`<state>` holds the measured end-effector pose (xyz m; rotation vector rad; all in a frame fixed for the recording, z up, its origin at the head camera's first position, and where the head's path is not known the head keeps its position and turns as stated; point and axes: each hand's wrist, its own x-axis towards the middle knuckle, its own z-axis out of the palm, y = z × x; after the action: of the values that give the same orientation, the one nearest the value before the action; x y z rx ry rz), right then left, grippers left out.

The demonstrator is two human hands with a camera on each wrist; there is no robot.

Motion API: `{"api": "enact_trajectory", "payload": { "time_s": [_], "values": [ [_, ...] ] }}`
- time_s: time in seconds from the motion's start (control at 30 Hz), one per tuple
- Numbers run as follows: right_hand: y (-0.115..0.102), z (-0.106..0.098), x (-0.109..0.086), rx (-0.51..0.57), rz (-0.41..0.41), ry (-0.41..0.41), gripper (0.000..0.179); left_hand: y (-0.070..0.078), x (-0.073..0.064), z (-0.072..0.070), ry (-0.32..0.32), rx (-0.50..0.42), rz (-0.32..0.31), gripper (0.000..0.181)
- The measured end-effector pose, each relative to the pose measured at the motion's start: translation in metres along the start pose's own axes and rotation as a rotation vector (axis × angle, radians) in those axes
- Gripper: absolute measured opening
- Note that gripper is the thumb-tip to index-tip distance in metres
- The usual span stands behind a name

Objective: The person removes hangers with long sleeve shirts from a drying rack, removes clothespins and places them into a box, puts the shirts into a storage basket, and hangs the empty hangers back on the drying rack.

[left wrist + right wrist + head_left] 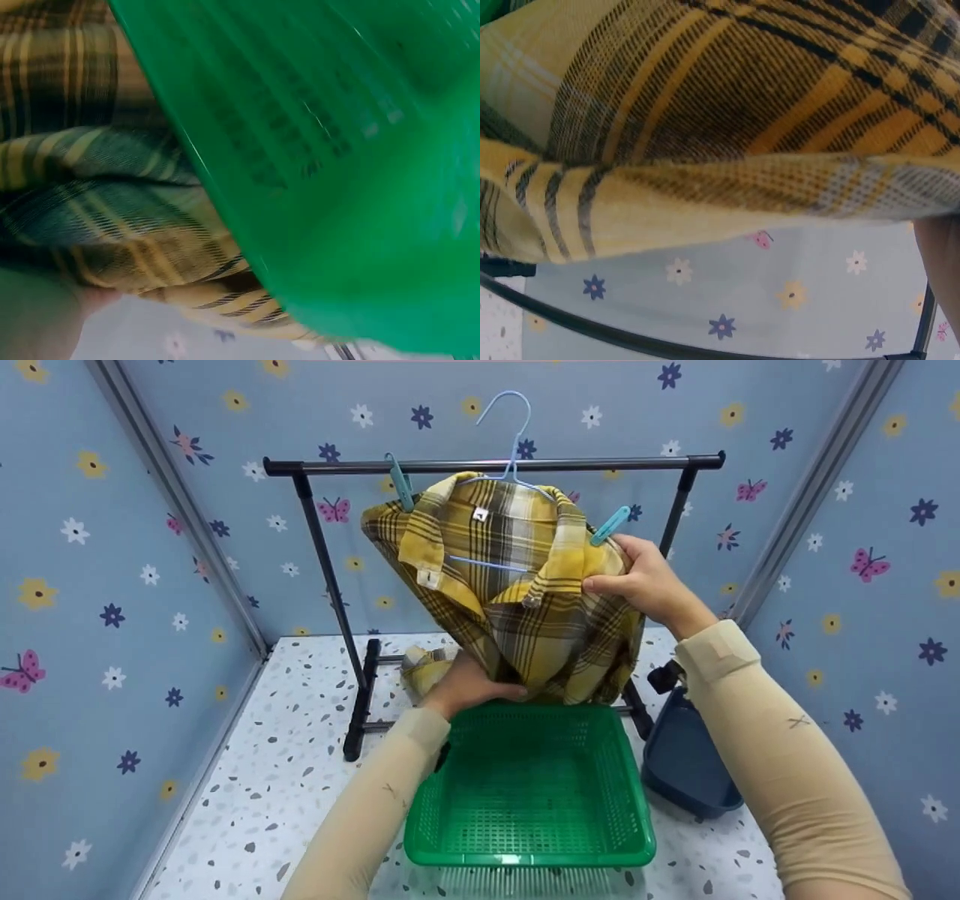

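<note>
One flowered blue wall (112,547) ran down the far left, beside a speckled white bench (247,780). On that bench stood a black rack (450,467), its rail crossing behind the clothing. Toward the rail's left part, a turquoise peg (400,484) was clipped to one shoulder of a yellow plaid shirt (559,634). Lower down, a bunch of similar cloth (424,669) showed beside the left hand (469,686) — whether it was a sleeve, I could not tell. That hand lay at the shirt's lower part, thumb stretched out; its other fingers were hidden, so I could not tell whether they grasped the fabric. The shirt hung in the middle, collar open, in front of the rack and above the far edge of a green basket (529,859). Inside the collar ran a pale blue hanger (517,441), its hook standing higher than the rail. Farther right, a second turquoise peg (611,526) sat on the other shoulder. The right hand (656,581) pinched the fabric just below it — thumb in front, fingers at the shoulder's edge. A dark blue basin (690,757) stood rightmost, partly hidden by the arm.
</note>
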<state>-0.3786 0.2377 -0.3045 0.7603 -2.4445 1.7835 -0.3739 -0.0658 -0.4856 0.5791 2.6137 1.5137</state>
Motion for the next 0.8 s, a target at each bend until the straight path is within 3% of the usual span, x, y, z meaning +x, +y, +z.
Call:
{"api": "enact_trajectory", "payload": {
  "time_s": [0.1, 0.3, 0.47, 0.7, 0.8],
  "values": [
    [0.001, 0.005, 0.001, 0.002, 0.012, 0.02, 0.038, 0.006, -0.001, 0.017, 0.042, 0.0, 0.076, 0.114],
    [0.007, 0.012, 0.004, 0.022, 0.009, 0.055, 0.036, 0.022, -0.001, 0.055, 0.185, 0.127, 0.096, 0.124],
    [0.012, 0.015, 0.004, 0.042, 0.012, 0.066, 0.034, 0.033, 0.004, 0.086, 0.324, 0.12, 0.125, 0.12],
    [0.015, 0.017, 0.004, 0.06, 0.018, 0.09, 0.032, 0.045, 0.016, 0.116, 0.447, 0.014, 0.047, 0.12],
    [0.016, 0.017, 0.003, 0.054, 0.03, 0.09, 0.032, 0.048, 0.021, 0.121, 0.492, -0.015, 0.003, 0.102]
  ]
}}
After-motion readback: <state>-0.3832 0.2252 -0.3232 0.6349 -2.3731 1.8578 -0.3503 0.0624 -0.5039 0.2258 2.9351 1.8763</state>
